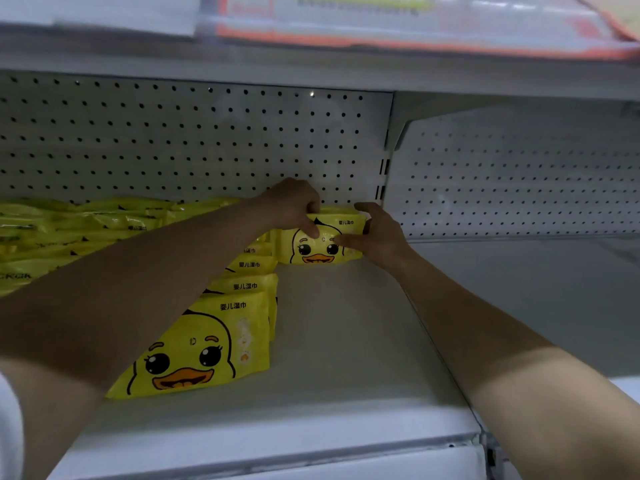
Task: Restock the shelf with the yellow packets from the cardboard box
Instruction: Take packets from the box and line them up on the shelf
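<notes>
head view: both bare arms reach in from the lower corners of the frame toward the middle, where they meet on one yellow packet (320,242) printed with a duck face. this packet stands upright at the back of the white shelf (346,341), against the perforated back panel (194,140), just left of the slotted upright post (382,174) in the centre right of the frame.

the left hand (294,206) comes over the packet's top left corner, fingers curled down behind the top edge and the thumb pressed on the printed front, so it is closed on the packet. the right hand (379,233) wraps the packet's right end, fingers (367,209) over the top right corner and the thumb lying across the front near the duck's eye, also gripping it.

left of the held packet, a row of duck packets (239,306) stands one behind another, running from the lower centre of the frame back toward the panel; the nearest one shows its full duck face and is partly hidden by the left forearm. further left, at mid-left of the frame, more yellow packets lie in a loose heap (69,230). the shelf floor to the right of the row is bare white. an upper shelf edge (311,67) crosses the top of the frame, blurred, with something orange on it.
</notes>
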The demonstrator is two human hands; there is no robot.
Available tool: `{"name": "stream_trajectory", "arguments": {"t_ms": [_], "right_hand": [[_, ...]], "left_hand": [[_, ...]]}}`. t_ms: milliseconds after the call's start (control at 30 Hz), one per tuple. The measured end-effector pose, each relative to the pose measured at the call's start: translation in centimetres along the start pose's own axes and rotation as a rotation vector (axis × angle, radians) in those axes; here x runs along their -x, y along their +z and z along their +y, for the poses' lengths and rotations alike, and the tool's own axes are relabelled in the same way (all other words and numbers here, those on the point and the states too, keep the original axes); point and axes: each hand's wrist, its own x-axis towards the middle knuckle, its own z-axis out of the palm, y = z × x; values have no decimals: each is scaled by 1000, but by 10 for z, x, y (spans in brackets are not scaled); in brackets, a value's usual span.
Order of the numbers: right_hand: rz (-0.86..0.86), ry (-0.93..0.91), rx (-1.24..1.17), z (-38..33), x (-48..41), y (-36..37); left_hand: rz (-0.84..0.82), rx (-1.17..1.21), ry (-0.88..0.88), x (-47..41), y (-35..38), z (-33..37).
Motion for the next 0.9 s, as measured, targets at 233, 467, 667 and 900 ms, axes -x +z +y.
{"name": "stream_trajectory", "arguments": {"t_ms": [233, 467, 667, 900], "right_hand": [[25, -5, 119, 0, -8, 6], [14, 2, 185, -5, -4, 4], [14, -59, 189, -19, 10, -13], [-54, -76, 282, -36, 27, -34]], "left_hand": [[64, -36, -33, -1, 5, -1], [158, -49, -100, 10, 11, 8], [202, 26, -145, 34, -6, 19], [251, 117, -322, 94, -29, 29]]}}
